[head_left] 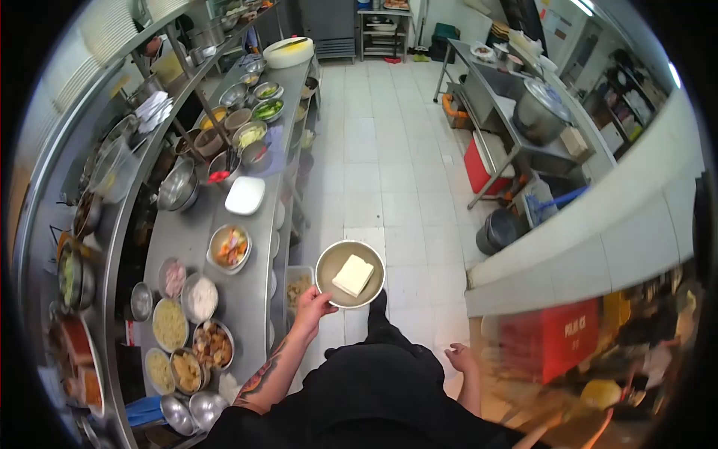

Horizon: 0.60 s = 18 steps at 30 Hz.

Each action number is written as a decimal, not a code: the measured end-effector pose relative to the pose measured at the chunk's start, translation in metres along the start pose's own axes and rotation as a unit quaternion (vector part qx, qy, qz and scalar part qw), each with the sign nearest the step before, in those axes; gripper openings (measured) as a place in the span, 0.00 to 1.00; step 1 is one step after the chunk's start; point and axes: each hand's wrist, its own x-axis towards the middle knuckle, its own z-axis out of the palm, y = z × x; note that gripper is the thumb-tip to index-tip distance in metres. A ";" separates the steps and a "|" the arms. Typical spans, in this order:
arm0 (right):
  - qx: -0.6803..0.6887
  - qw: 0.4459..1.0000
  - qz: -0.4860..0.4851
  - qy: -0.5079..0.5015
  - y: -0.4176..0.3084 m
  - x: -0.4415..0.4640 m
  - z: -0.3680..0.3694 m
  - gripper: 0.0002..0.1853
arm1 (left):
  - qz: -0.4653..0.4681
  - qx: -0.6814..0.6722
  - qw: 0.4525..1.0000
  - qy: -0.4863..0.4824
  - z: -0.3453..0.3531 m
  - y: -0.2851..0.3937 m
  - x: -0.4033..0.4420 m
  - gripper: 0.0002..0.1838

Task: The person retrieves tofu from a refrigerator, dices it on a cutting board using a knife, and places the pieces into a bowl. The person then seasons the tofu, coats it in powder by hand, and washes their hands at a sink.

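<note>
Edge of steel counter [256,299] runs left of left hand [313,305], tiled aisle [404,179] ahead — that hand grips a metal bowl [327,263], pale rectangular block [354,275] inside; right hand [461,359] hangs apart, loosely spread.

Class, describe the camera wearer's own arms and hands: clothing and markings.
The left hand and right hand wear no gloves. A black fabric top leaves the left forearm and right forearm bare. The left bears a dark, reddish patterned tattoo; none is discernible on the right.
</note>
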 end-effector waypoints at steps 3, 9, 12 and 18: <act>-0.040 0.996 -0.063 -0.053 -0.079 0.086 -0.061 0.29 | -0.032 -0.016 0.998 0.046 0.013 0.009 0.056 0.02; -0.091 0.971 -0.221 0.021 -0.311 0.265 -0.255 0.27 | 0.005 -0.048 0.988 0.149 0.026 0.065 0.159 0.03; 0.014 0.943 -0.324 0.074 -0.438 0.312 -0.340 0.25 | 0.030 -0.059 0.979 0.192 0.023 0.099 0.226 0.04; 0.568 0.723 -0.313 -0.239 -0.510 0.457 -0.387 0.21 | 0.024 -0.066 0.979 0.193 0.001 0.159 0.422 0.03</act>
